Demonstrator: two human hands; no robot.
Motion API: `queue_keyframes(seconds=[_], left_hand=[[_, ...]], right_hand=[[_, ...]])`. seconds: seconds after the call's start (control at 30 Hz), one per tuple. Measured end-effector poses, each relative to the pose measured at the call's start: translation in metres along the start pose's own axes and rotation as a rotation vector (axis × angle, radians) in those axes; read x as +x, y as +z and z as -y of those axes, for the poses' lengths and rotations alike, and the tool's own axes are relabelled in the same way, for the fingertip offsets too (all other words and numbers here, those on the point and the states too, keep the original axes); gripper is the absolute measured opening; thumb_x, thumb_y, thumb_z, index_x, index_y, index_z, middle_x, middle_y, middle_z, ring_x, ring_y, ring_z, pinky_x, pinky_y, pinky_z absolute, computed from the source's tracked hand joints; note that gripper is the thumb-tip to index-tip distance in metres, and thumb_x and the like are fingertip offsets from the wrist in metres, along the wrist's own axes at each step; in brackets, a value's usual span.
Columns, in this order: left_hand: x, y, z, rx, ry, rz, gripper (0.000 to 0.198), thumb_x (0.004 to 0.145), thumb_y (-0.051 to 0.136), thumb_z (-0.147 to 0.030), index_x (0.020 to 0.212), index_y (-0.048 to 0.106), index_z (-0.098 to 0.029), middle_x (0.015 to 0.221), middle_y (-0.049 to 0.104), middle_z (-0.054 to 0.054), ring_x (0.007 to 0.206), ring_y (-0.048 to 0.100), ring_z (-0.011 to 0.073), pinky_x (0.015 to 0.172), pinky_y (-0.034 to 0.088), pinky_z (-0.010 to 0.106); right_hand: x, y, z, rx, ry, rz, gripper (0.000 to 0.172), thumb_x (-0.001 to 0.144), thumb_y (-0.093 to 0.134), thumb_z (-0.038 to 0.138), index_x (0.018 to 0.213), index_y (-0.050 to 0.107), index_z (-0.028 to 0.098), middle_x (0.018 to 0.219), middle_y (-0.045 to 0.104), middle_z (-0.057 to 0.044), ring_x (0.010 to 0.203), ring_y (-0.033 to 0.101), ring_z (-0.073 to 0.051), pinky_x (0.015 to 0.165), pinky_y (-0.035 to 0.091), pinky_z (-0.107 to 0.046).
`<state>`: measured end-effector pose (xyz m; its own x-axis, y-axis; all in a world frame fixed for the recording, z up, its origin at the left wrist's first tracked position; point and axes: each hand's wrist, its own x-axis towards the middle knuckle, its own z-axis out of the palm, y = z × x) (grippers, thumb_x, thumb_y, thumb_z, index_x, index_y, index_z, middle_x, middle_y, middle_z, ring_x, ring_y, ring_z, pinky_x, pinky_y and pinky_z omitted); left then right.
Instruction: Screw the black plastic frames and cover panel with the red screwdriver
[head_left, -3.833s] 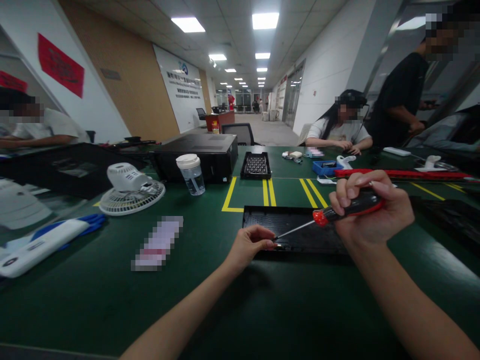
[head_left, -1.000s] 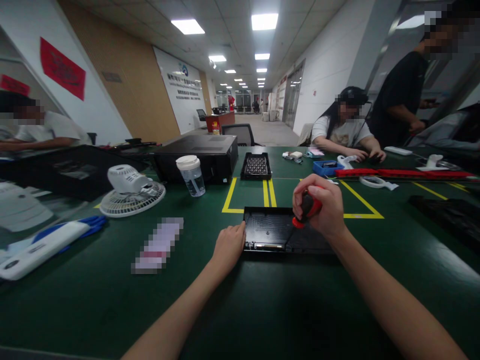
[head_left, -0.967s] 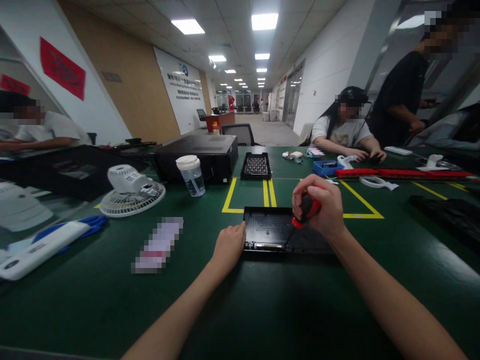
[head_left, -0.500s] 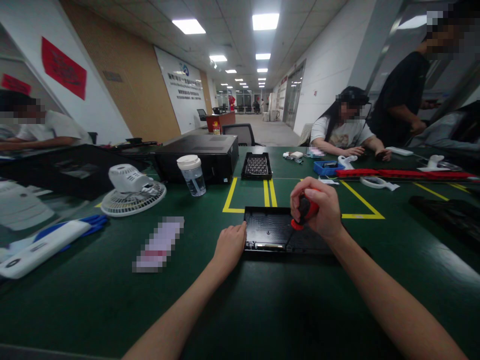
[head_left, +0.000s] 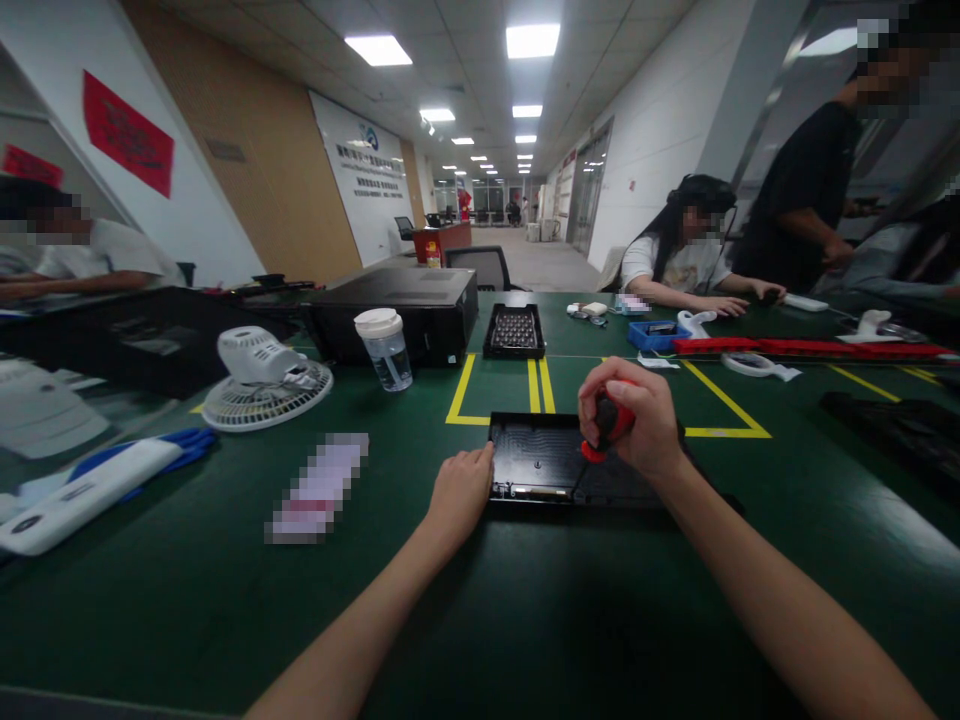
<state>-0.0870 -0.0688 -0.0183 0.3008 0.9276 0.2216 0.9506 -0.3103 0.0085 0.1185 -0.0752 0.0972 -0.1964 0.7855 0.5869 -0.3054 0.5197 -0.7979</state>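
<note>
The dark green surface (head_left: 420,630), marked with yellow tape (head_left: 727,433), stands in a room with white walls (head_left: 660,120) and bright ceiling lights (head_left: 533,41). Well in from its near edge lies a shallow black panel (head_left: 525,450) (glossy inside, rim raised). The right hand (head_left: 637,420) has its grip wrapped around a red-and-black screwdriver (head_left: 592,452) slanting into it; the left hand (head_left: 459,492) touches the panel's left end, whether pinching I cannot tell.

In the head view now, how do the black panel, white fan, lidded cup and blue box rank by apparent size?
Largest to smallest:
1. Black panel, partly hidden by the right hand
2. White fan
3. Lidded cup
4. Blue box
</note>
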Motion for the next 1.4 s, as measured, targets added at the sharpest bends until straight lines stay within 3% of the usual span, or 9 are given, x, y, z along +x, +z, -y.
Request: queue_keyframes(seconds=[1.4], left_hand=[[0.0002, -0.0041, -0.0020, -0.022, -0.017, 0.047, 0.040, 0.091, 0.029, -0.024, 0.128, 0.041, -0.016, 0.111, 0.061, 0.011, 0.098, 0.056, 0.0177, 0.082, 0.043, 0.031]], right_hand=[[-0.0021, 0.0001, -0.0013, -0.039, 0.033, -0.005, 0.014, 0.075, 0.046, 0.023, 0.071, 0.056, 0.013, 0.051, 0.052, 0.001, 0.034, 0.047, -0.010, 0.031, 0.036, -0.021]])
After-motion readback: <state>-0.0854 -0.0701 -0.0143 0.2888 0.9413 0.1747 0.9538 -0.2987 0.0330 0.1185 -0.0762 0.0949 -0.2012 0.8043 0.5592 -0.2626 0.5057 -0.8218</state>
